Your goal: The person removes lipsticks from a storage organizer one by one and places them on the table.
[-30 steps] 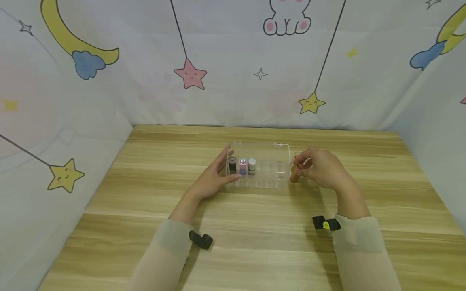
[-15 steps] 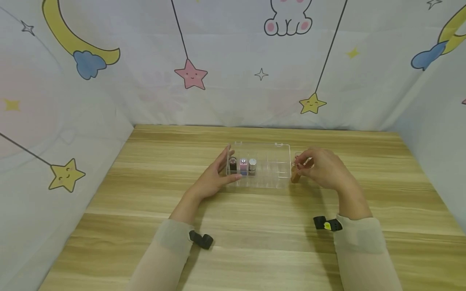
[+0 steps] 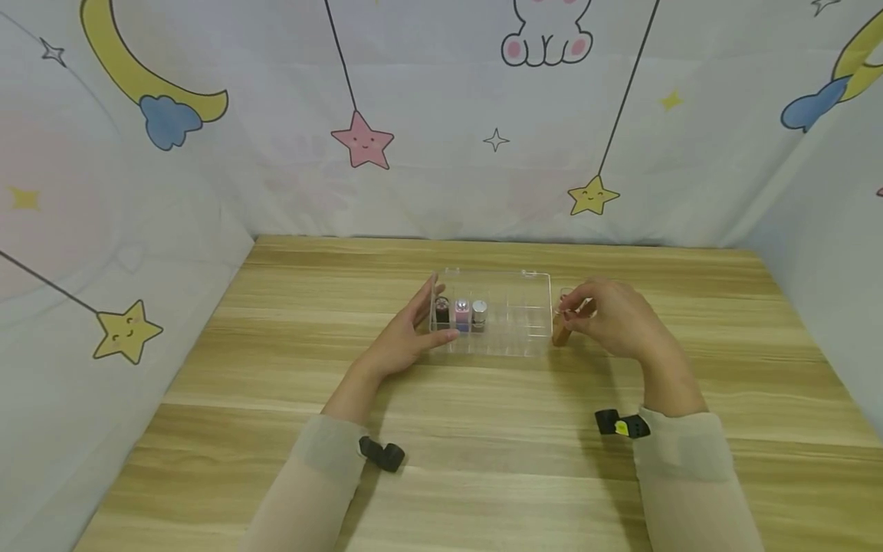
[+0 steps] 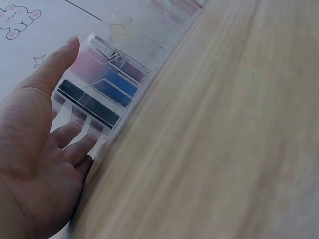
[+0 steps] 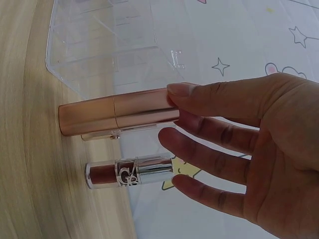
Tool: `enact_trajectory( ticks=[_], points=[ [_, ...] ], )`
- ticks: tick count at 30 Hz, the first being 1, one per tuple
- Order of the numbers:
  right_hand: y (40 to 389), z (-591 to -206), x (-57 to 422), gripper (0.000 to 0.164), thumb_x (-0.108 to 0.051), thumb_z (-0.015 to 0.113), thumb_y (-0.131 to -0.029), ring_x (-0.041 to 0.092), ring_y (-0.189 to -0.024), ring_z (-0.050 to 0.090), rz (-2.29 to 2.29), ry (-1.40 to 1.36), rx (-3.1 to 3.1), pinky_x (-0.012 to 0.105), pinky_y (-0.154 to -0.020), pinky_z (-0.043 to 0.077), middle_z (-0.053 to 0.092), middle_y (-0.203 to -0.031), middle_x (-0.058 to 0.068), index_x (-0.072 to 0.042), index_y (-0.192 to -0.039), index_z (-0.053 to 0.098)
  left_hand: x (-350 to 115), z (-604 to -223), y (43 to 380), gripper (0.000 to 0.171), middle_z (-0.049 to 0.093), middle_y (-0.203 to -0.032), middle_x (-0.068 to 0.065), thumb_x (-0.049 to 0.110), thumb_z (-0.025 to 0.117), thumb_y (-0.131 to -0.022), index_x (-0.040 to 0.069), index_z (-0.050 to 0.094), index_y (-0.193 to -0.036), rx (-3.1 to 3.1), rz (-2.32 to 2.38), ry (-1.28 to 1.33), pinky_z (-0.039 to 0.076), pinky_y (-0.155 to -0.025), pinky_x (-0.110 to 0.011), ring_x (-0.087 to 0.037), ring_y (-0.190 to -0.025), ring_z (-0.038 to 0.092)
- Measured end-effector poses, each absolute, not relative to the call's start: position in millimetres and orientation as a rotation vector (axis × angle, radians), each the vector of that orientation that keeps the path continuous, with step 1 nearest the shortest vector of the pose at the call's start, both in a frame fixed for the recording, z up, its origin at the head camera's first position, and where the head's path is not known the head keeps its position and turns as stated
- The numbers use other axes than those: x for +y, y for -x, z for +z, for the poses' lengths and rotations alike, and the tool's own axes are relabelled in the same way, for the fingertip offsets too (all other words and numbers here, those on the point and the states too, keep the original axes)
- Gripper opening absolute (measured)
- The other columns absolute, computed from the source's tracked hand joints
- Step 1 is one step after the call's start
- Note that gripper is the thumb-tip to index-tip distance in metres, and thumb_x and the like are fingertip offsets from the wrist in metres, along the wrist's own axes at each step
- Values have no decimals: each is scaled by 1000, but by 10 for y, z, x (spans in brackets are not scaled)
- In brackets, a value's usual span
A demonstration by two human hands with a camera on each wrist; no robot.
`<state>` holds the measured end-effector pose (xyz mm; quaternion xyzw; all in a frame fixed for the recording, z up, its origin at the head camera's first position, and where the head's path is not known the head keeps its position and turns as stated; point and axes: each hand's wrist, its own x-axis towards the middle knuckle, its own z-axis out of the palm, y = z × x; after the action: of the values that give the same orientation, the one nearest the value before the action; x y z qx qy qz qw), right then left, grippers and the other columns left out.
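Observation:
In the head view a clear compartment box stands on the table. My left hand holds its left end, thumb across the front and fingers behind, as the left wrist view also shows. Inside are a dark tube, a pink-and-blue tube and a silver-capped one. Just off the box's right end, my right hand pinches the top of a rose-gold lipstick between thumb and forefinger. The lipstick is upright, its base close to the table.
Beside the lipstick a silver-capped lip gloss stands upright, under the right hand's other fingers. A clear slim tube is partly hidden behind the lipstick. The wooden table meets a printed cloth backdrop at the rear.

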<state>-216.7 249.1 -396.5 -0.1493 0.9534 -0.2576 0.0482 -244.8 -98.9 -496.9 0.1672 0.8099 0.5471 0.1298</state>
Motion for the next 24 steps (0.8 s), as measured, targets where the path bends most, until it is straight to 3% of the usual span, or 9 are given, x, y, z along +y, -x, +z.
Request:
enact_trajectory(
  ticks=[12, 21, 24],
  points=[
    [2146, -3957, 2489, 15, -9, 75, -93, 28, -99, 73, -802, 471, 2902, 46, -85, 54, 76, -117, 8, -10, -108, 79, -1001, -4986, 2445, 105, 24, -172, 12, 50, 79, -89, 52, 5, -162, 2330, 1601, -497, 22, -130, -49, -23, -160, 21],
    [2117, -3896, 2461, 17, -16, 76, -94, 26, -101, 71, -795, 458, 2933, 48, -84, 53, 75, -117, 7, -11, -110, 79, -997, -4993, 2460, 107, 23, -173, 10, 44, 80, -90, 41, 5, -167, 2315, 1634, -536, 22, -130, -52, -26, -161, 20],
    [2118, -3885, 2443, 19, -17, 76, -95, 28, -102, 70, -782, 455, 2943, 48, -84, 53, 75, -118, 8, -11, -112, 78, -1000, -4985, 2461, 107, 24, -172, 12, 45, 80, -90, 44, 5, -166, 2317, 1631, -523, 22, -130, -51, -25, -161, 20]
  ],
)
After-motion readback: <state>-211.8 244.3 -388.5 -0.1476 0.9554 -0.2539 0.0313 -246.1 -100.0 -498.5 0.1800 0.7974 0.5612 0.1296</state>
